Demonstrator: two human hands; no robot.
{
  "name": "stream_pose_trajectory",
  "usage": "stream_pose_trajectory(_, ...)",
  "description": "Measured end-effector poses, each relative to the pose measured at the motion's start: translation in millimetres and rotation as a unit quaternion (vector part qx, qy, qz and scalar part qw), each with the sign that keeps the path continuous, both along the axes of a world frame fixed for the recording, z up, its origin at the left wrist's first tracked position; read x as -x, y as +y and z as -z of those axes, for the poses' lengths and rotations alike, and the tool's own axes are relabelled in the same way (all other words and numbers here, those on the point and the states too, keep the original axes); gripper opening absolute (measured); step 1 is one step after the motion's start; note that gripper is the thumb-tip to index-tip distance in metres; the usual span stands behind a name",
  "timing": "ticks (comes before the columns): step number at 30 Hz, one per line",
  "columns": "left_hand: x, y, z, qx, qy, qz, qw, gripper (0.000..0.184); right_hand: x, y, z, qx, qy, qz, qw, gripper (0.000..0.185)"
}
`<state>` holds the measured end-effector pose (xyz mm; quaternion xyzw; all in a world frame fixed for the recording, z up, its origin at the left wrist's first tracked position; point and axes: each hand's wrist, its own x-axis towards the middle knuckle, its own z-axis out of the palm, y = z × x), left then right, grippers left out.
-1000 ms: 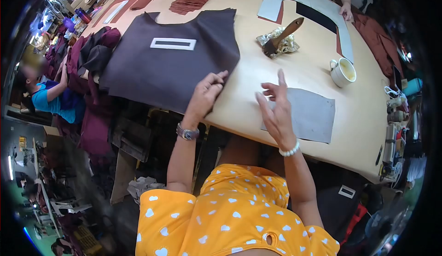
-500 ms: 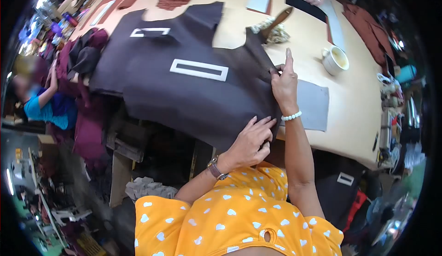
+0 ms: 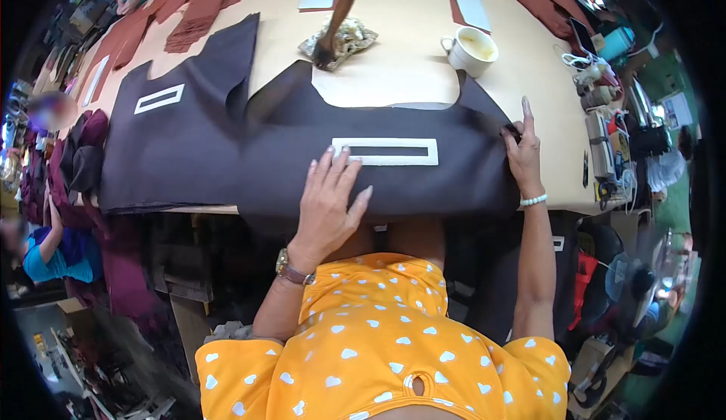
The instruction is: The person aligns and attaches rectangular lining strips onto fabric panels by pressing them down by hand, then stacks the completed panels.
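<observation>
Dark panel at table's six o'clock edge, white rectangular frame on it, left hand open, fingertips at frame's nine o'clock end, right hand pinching panel's three o'clock edge

Rust-red strips at upper left, maroon cloth below.

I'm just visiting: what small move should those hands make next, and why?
Perhaps ease the dark cloth a little farther onto the table: its near edge seems to pass the table's front edge. Both hands look placed for it: the right hand holds the cloth's right edge, and the left hand touches the white frame.
</observation>
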<state>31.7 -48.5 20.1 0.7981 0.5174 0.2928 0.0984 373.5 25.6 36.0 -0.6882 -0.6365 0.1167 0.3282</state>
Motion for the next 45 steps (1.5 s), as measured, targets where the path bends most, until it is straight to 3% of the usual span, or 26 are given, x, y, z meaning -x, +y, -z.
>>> stream_pose_trajectory(3, -2.8, 4.2, -4.5, 0.007, 0.027, -0.012, 1.0, 0.046, -21.9, 12.6, 5.7, -0.072, -0.013, -0.033, 0.997, 0.07)
stream_pose_trajectory(7, -10.6, 6.6, 1.8, 0.035, 0.058, -0.018, 0.998, 0.046, -38.6, 30.4, 9.6, -0.07, -0.04, -0.048, 0.996, 0.071)
stream_pose_trajectory(10, -16.0, 3.7, 7.4, 0.028, 0.068, -0.022, 0.997, 0.045, -36.9, 35.7, 13.3, 0.002, -0.163, 0.027, 0.986, 0.07)
stream_pose_trajectory(13, -16.0, 2.1, 12.8, 0.02, 0.069, -0.027, 0.997, 0.046, -51.5, 52.5, 28.3, -0.145, -0.145, 0.049, 0.978, 0.07)
stream_pose_trajectory(14, -16.2, 2.3, 15.1, 0.009, 0.069, -0.031, 0.997, 0.046, -53.2, 61.8, 28.7, -0.145, -0.095, 0.077, 0.982, 0.066)
stream_pose_trajectory(17, -17.2, 2.6, 16.8, -0.009, 0.075, -0.04, 0.996, 0.046, -27.1, 82.9, -5.8, -0.234, -0.146, 0.013, 0.961, 0.06)
stream_pose_trajectory(18, -17.4, 3.2, 17.3, -0.015, 0.075, -0.044, 0.996, 0.046, -17.5, 92.3, -15.4, -0.186, -0.123, -0.002, 0.975, 0.053)
stream_pose_trajectory(21, -17.6, 3.6, 17.0, -0.018, 0.068, -0.045, 0.997, 0.045, 17.2, 108.1, -35.1, -0.056, -0.301, 0.003, 0.952, 0.061)
stream_pose_trajectory(27, -17.6, 3.6, 17.3, -0.022, 0.061, -0.052, 0.997, 0.045, 38.5, 141.6, -32.6, 0.098, -0.356, 0.008, 0.929, 0.074)
stream_pose_trajectory(31, -18.3, 3.8, 17.3, -0.023, 0.056, -0.052, 0.997, 0.045, 36.3, 134.7, -44.0, 0.03, -0.304, 0.008, 0.952, 0.058)
stream_pose_trajectory(34, -17.7, 3.5, 18.7, -0.027, 0.058, -0.053, 0.997, 0.045, 22.5, 134.2, -42.1, -0.061, -0.308, 0.027, 0.949, 0.029)
stream_pose_trajectory(35, -17.9, 3.7, 19.0, -0.029, 0.061, -0.052, 0.996, 0.045, 20.0, 131.7, -41.8, -0.029, -0.336, 0.019, 0.941, 0.022)
stream_pose_trajectory(37, -17.9, 3.3, 19.0, -0.03, 0.063, -0.05, 0.996, 0.046, 23.4, 120.9, -55.4, 0.034, -0.39, 0.003, 0.92, 0.024)
stream_pose_trajectory(40, -18.1, 3.4, 19.4, -0.033, 0.062, -0.051, 0.996, 0.046, 24.0, 117.1, -56.1, 0.026, -0.39, -0.011, 0.92, 0.032)
stream_pose_trajectory(43, -17.5, 2.6, 20.2, -0.034, 0.065, -0.052, 0.996, 0.046, 29.6, 111.2, -75.0, 0.092, -0.354, -0.056, 0.929, 0.034)
stream_pose_trajectory(45, -18.3, 3.2, 20.5, -0.036, 0.064, -0.05, 0.996, 0.046, 31.6, 99.4, -83.5, 0.031, -0.312, -0.073, 0.947, 0.034)
